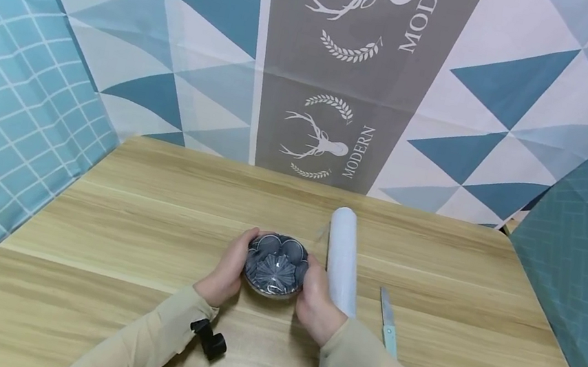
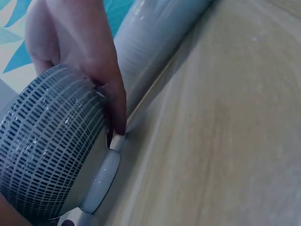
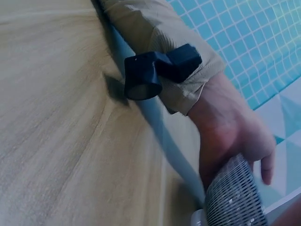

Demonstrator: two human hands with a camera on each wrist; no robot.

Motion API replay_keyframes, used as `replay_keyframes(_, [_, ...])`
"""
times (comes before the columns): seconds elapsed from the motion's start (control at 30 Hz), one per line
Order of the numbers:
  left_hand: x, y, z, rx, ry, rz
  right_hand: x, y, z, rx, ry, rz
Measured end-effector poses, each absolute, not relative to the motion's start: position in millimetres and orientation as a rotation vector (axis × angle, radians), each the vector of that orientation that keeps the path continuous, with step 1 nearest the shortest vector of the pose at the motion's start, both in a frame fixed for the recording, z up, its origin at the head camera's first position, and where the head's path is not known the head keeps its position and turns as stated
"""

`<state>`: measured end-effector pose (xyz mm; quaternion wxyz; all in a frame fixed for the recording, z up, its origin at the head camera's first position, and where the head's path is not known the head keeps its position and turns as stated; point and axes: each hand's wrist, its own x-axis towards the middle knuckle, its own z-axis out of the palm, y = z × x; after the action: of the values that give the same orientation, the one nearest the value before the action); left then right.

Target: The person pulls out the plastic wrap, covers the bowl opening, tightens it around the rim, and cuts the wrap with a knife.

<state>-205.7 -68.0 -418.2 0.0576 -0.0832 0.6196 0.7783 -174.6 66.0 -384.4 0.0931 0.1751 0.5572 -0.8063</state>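
Note:
A bowl [image 1: 274,275] with a dark patterned inside is between both hands in the head view. Its outer wall carries rows of dark dashes above a white foot [image 2: 102,181], close over the table. Glossy clear film, wrinkled in places, covers the bowl's mouth and part of its wall. My left hand [image 1: 229,269] grips the bowl's left side. Opposite it, my right hand [image 1: 316,298] holds the right side, with fingers reaching down the wall toward the foot in the left wrist view. The fingers under the bowl are partly hidden.
A white roll of cling film [image 1: 342,258] lies just right of the bowl, beside the right hand. Farther right is a knife [image 1: 388,321] with a pale blue handle, partly behind the right sleeve. The wooden table [image 1: 148,204] ends at a patterned cloth wall [image 1: 325,71].

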Motion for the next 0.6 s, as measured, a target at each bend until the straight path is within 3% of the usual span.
replay_keyframes(0.6, [-209.6,-76.6,-406.2,-0.187,1.983,2.388,-170.1,91.7,-352.5,0.278,1.847,-2.357])
